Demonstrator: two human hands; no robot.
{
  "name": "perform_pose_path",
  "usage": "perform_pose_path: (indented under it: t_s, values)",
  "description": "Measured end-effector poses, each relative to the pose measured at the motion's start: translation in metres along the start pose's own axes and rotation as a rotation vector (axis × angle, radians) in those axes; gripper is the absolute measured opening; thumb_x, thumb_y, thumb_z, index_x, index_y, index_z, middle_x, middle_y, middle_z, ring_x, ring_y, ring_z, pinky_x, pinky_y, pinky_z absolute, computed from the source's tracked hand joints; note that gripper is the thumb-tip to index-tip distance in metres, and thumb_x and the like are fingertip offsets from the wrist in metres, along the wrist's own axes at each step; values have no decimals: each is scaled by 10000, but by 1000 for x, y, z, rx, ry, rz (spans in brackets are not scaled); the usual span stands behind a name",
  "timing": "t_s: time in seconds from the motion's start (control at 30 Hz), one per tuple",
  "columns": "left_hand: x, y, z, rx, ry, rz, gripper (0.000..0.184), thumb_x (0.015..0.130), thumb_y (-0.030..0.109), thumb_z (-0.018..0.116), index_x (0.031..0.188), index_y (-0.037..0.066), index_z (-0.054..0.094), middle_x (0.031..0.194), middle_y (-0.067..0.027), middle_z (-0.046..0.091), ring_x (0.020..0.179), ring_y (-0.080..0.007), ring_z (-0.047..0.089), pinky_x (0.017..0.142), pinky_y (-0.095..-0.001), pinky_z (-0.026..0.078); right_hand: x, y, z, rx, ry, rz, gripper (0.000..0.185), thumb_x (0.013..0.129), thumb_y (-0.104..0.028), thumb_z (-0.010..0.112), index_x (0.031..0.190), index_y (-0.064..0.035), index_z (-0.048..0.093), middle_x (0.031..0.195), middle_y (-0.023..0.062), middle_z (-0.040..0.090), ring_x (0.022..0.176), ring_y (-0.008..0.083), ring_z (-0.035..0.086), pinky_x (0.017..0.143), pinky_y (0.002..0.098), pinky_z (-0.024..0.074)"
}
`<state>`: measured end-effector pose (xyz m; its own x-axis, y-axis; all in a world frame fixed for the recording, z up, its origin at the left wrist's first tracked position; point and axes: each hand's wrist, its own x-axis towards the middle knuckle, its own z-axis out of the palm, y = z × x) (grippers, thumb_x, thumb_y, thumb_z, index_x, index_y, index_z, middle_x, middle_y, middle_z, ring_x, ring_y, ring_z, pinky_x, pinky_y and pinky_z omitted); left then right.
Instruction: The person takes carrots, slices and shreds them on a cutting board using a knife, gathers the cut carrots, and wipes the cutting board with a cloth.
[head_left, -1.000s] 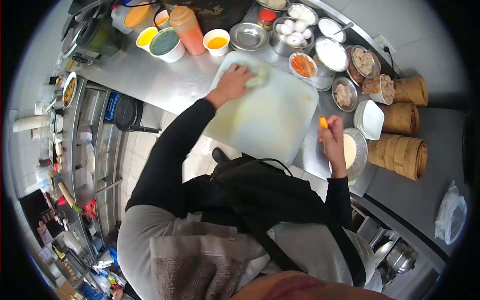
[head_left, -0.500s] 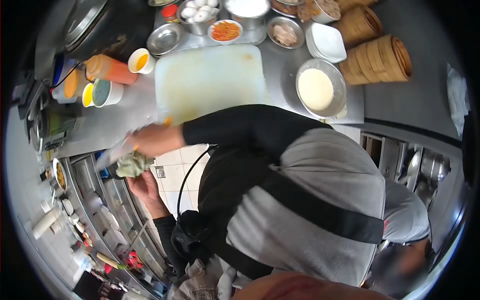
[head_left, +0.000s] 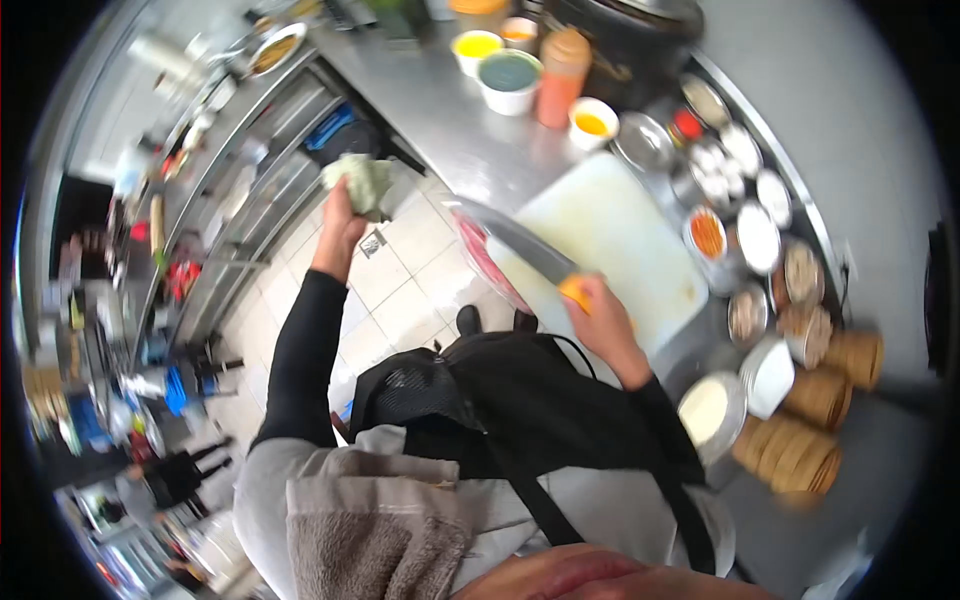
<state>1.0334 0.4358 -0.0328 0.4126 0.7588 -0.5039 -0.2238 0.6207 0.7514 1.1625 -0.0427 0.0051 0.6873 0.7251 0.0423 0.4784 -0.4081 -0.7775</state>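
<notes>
My right hand (head_left: 608,328) is closed around the orange handle of a kitchen knife (head_left: 530,240). The broad blade points to the upper left, over the near edge of a white cutting board (head_left: 625,225). My left hand (head_left: 343,218) grips a crumpled pale green cloth (head_left: 362,184), held out over the tiled floor away from the counter. Knife and cloth are apart. Below the blade, a red and white edge (head_left: 488,265) shows along the board's near side; what it belongs to is unclear.
Tubs of sauce (head_left: 510,85) and an orange squeeze bottle (head_left: 563,80) stand beyond the board. To the right are bowls of eggs (head_left: 716,172) and shredded carrot (head_left: 708,235), a batter bowl (head_left: 712,415) and bamboo steamers (head_left: 790,455). Metal shelving (head_left: 250,190) lines the left.
My right hand has drawn the knife away from the cloth, back to the board. My left hand still holds the cloth. The view has turned, so the counter now lies to the right.
</notes>
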Motion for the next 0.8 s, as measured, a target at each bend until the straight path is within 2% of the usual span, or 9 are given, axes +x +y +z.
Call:
perform_pose_path:
  t_s: [0.17, 0.2, 0.27, 0.37, 0.43, 0.5, 0.57, 0.67, 0.8]
  values:
    - [-28, -63, 87, 133, -462, -253, 317, 1008, 306, 581, 1211, 64, 611, 1114, -79, 687, 999, -234, 676, 894, -413, 554, -62, 61, -42, -176, 170, 325, 366, 907, -229, 713, 1157, -58, 507, 1036, 216, 645, 965, 436, 631, 829, 484, 510]
    - [-5, -100, 98, 159, -625, -300, 369, 999, 331, 581, 1265, 77, 609, 1239, -78, 650, 1119, -247, 632, 1002, -428, 500, -61, 68, -46, -189, 196, 399, 381, 903, -226, 721, 1168, -64, 501, 1042, 210, 646, 959, 436, 627, 830, 486, 507]
    - [-42, -117, 138, 455, -576, -279, 457, 965, 352, 632, 1298, 41, 599, 1268, -114, 632, 1175, -252, 600, 1011, -400, 485, -48, 87, -46, -253, 271, 355, 372, 900, -207, 721, 1172, -68, 510, 1057, 202, 644, 977, 429, 617, 844, 482, 500]
    - [-12, -165, 104, 1120, -522, 378, 596, 929, 396, 675, 1372, 17, 552, 1321, -151, 596, 1203, -277, 576, 1022, -401, 467, -45, 107, -47, -386, 322, 357, 347, 885, -171, 723, 1161, -70, 538, 1070, 190, 642, 1022, 417, 602, 876, 486, 483]
    - [-25, -131, 61, 1237, -744, 746, 653, 907, 391, 705, 1428, 47, 517, 1337, -171, 574, 1185, -312, 580, 993, -414, 491, -39, 113, -47, -479, 331, 325, 328, 870, -151, 726, 1143, -67, 566, 1075, 184, 641, 1055, 411, 590, 901, 493, 468]
    - [-33, -112, 2, 1273, -746, 738, 609, 891, 361, 731, 1408, 94, 549, 1315, -166, 575, 1162, -313, 585, 944, -404, 522, -41, 113, -46, -585, 333, 249, 309, 853, -140, 732, 1121, -62, 598, 1079, 178, 641, 1084, 407, 578, 924, 503, 454]
    - [-35, -108, -67, 1302, -550, 560, 584, 873, 328, 757, 1383, 112, 573, 1276, -159, 589, 1130, -295, 595, 909, -386, 541, -29, 95, -49, -694, 400, -1, 305, 839, -140, 738, 1101, -34, 624, 1094, 178, 635, 1098, 410, 563, 943, 511, 439]
    - [-8, -139, -191, 1127, -69, 402, 565, 837, 309, 792, 1327, 97, 606, 1245, -148, 604, 1060, -268, 625, 883, -393, 543, 27, 92, -26, -415, 517, -99, 264, 935, -141, 684, 1116, 34, 605, 1076, 203, 596, 1035, 355, 569, 951, 449, 451]
    - [13, -160, -302, 947, 691, 205, 544, 777, 294, 758, 1240, 42, 624, 1172, -271, 620, 1111, -404, 603, 948, -455, 499, 147, -16, 65, 36, 161, -127, 216, 975, -125, 657, 1126, 16, 592, 1024, 92, 601, 900, 183, 567, 814, 325, 490]
